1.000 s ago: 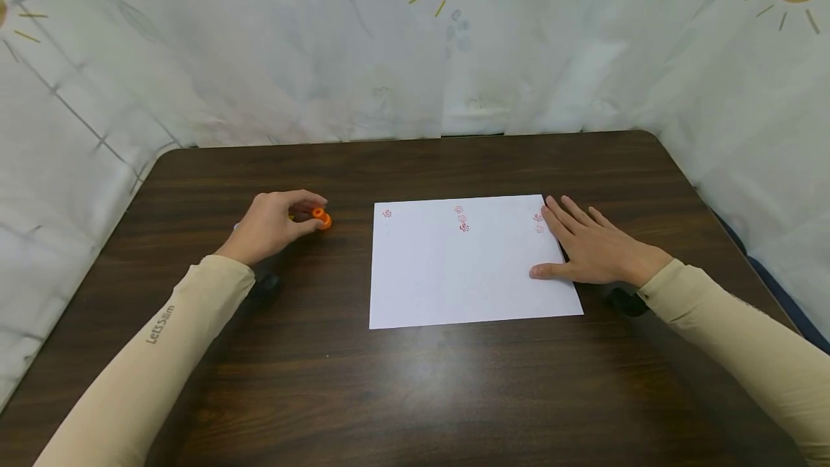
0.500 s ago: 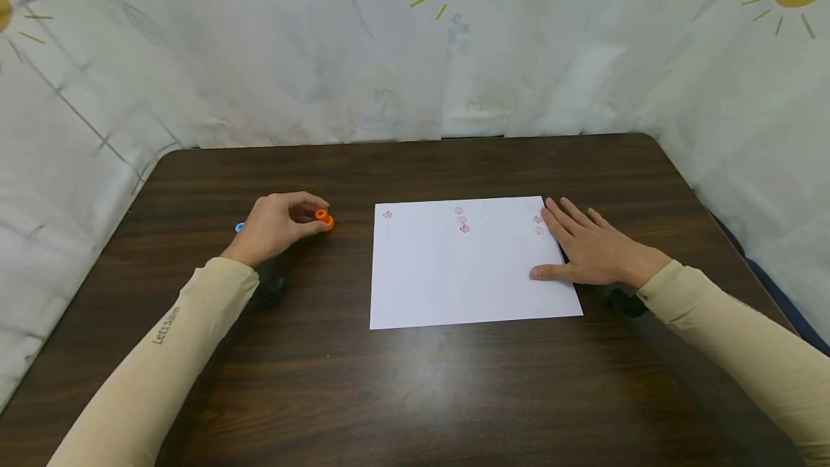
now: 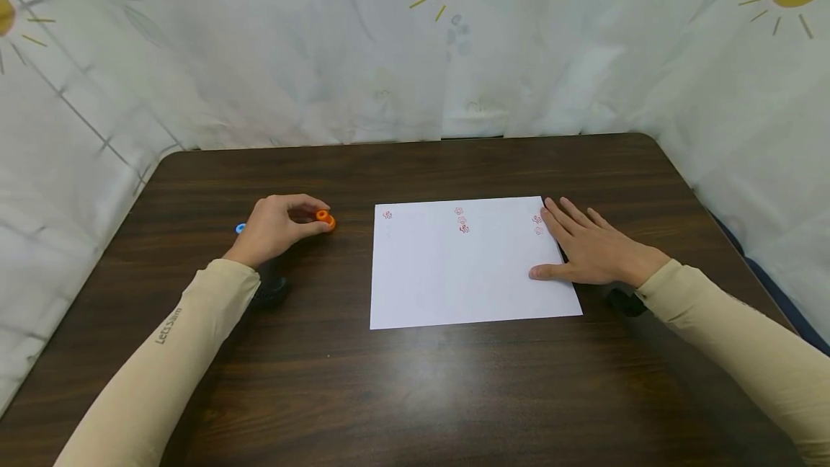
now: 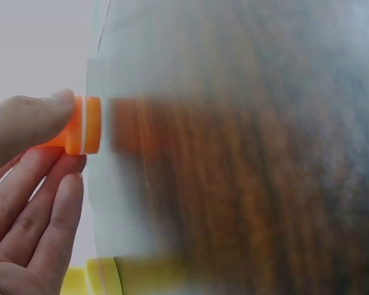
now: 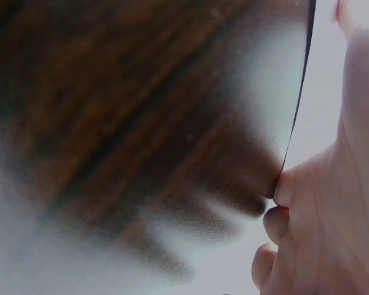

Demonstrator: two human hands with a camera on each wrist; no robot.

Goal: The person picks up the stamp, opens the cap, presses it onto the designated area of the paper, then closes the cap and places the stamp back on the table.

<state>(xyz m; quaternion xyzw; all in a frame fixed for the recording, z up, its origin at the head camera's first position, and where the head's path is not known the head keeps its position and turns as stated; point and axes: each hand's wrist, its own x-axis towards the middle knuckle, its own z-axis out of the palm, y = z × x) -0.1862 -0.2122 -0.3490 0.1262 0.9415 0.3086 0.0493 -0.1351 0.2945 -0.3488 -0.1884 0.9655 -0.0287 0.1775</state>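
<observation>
My left hand point(image 3: 275, 227) is at the left part of the table and pinches a small orange toy stamp point(image 3: 326, 220) between thumb and fingers. In the left wrist view the orange stamp point(image 4: 91, 125) shows a white line round it and sits right at the tabletop, its reflection beside it. A yellow stamp point(image 4: 103, 276) stands near the curled fingers. My right hand point(image 3: 596, 247) lies flat with fingers spread on the right edge of a white sheet of paper point(image 3: 454, 272). Red flower prints point(image 3: 463, 220) mark the sheet's upper part.
Behind my left hand a blue ring-shaped top point(image 3: 241, 228) peeks out, mostly hidden. The dark wooden table point(image 3: 415, 395) reaches to a white patterned curtain point(image 3: 311, 56) at the back and sides.
My left hand has shifted slightly right with the orange stamp. The blue piece behind it shows more, and a bit of yellow is now hidden. The right hand stays put.
</observation>
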